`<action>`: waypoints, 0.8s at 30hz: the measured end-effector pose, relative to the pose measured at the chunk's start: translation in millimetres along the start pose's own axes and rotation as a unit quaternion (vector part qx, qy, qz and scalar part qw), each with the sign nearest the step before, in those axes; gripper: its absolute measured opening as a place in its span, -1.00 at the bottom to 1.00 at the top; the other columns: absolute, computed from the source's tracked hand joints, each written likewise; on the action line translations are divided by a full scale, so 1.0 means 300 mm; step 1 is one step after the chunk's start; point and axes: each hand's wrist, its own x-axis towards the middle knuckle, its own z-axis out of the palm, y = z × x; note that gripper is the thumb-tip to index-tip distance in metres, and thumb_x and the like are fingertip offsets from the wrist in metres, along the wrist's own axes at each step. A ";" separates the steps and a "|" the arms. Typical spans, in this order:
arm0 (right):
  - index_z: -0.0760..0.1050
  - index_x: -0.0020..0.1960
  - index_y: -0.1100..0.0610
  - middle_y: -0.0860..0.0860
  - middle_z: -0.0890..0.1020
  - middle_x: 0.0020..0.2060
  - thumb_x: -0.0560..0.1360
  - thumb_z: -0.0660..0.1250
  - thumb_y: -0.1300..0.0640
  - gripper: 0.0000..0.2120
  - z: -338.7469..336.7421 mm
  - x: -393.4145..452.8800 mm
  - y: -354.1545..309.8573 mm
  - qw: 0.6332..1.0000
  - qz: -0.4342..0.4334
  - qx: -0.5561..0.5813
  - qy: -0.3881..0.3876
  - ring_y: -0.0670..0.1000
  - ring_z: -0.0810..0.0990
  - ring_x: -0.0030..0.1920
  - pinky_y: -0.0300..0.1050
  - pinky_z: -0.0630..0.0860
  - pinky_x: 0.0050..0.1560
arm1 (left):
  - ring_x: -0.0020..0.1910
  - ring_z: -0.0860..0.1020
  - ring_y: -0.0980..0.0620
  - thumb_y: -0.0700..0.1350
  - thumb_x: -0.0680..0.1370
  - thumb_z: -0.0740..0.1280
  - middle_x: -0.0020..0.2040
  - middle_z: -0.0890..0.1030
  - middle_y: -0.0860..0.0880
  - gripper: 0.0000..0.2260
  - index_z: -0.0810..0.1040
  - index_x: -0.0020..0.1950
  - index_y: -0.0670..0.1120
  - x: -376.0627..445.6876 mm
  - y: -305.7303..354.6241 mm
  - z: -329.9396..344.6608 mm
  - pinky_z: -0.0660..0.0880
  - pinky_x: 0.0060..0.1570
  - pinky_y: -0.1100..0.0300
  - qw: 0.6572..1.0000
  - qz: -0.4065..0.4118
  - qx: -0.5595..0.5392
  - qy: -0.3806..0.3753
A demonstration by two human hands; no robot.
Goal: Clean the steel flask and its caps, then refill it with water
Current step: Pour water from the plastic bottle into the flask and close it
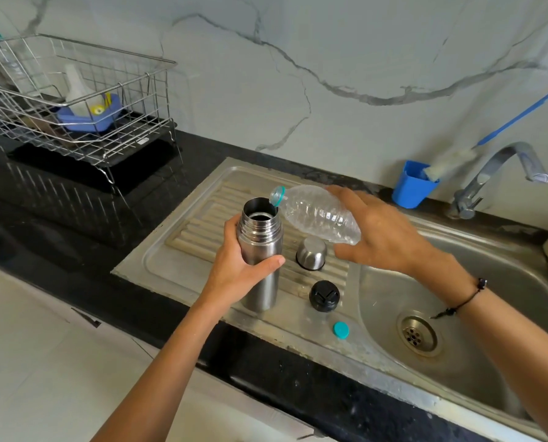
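The steel flask (pixel 261 250) stands upright and uncapped on the ribbed drainboard (pixel 183 231). My left hand (pixel 237 269) grips its body below the threaded neck. My right hand (pixel 381 231) holds a clear plastic water bottle (pixel 317 215) tipped on its side, its teal-ringed mouth just above the flask's rim. To the right of the flask a steel cup cap (pixel 311 253) sits upside down. The black inner stopper (pixel 324 296) lies nearer the front edge. A small teal bottle cap (pixel 341 330) rests near the basin's edge.
The sink basin (pixel 476 291) with its drain lies to the right, below the tap (pixel 502 173). A blue cup (pixel 411 186) holding a bottle brush stands behind the sink. A wire dish rack (pixel 74 100) sits on the black counter at the left.
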 end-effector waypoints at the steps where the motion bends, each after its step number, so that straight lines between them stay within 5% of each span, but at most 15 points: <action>1: 0.15 0.46 0.08 0.12 0.50 0.20 0.32 0.45 0.04 -0.20 0.013 -0.009 -0.005 0.999 0.023 0.040 -0.001 0.16 0.52 0.06 -0.03 0.48 -0.08 | 0.06 0.46 0.30 -0.09 0.36 0.53 0.16 0.45 0.19 -0.25 0.16 0.40 0.09 -0.001 -0.004 0.000 0.37 -0.09 0.43 1.000 0.002 0.000 0.001; 8: 0.22 0.38 0.03 -0.12 0.48 0.05 0.32 0.50 0.13 -0.28 0.066 -0.103 -0.054 0.940 0.162 0.297 0.034 -0.05 0.49 0.03 -0.27 0.40 -0.10 | 0.21 0.40 0.26 -0.01 0.34 0.54 0.28 0.35 0.20 -0.15 0.06 0.43 0.16 -0.036 -0.017 -0.006 0.34 0.21 0.21 1.000 0.010 0.002 -0.004; 11: 0.25 0.32 0.04 -0.21 0.49 0.03 0.31 0.52 0.15 -0.32 0.102 -0.147 -0.078 0.909 0.171 0.379 0.026 -0.13 0.52 0.03 -0.23 0.49 0.03 | 0.37 0.27 0.24 0.20 0.28 0.45 0.41 0.25 0.14 -0.16 0.10 0.45 0.13 -0.124 -0.022 0.005 0.21 0.25 0.40 0.996 0.030 0.012 0.080; 15: 0.24 0.24 -0.26 -0.28 0.51 0.08 0.29 0.54 0.21 -0.27 0.178 -0.208 -0.112 0.872 0.157 0.463 0.022 -0.24 0.51 0.11 -0.39 0.45 0.02 | 0.31 0.38 0.16 0.07 0.38 0.39 0.30 0.40 -0.02 -0.38 0.31 0.35 -0.13 -0.292 -0.036 0.065 0.29 0.28 0.39 0.971 0.149 0.072 0.171; 20: 0.23 0.25 -0.25 -0.43 0.44 0.14 0.29 0.55 0.22 -0.26 0.290 -0.279 -0.161 0.859 0.131 0.495 -0.020 -0.32 0.47 0.17 -0.44 0.39 0.11 | 0.32 0.42 0.13 0.11 0.44 0.33 0.32 0.45 0.09 -0.47 0.36 0.36 -0.02 -0.340 -0.052 0.158 0.38 0.30 0.21 0.995 0.087 0.042 0.019; 24: 0.24 0.30 -0.03 -0.26 0.49 0.09 0.35 0.49 0.35 -0.32 0.328 -0.310 -0.174 0.825 0.129 0.549 -0.022 -0.34 0.52 0.07 -0.46 0.44 -0.03 | 0.35 0.40 0.17 0.26 0.45 0.28 0.36 0.45 0.12 -0.38 0.28 0.44 0.05 -0.327 -0.036 0.201 0.39 0.33 0.08 0.999 0.010 -0.007 -0.043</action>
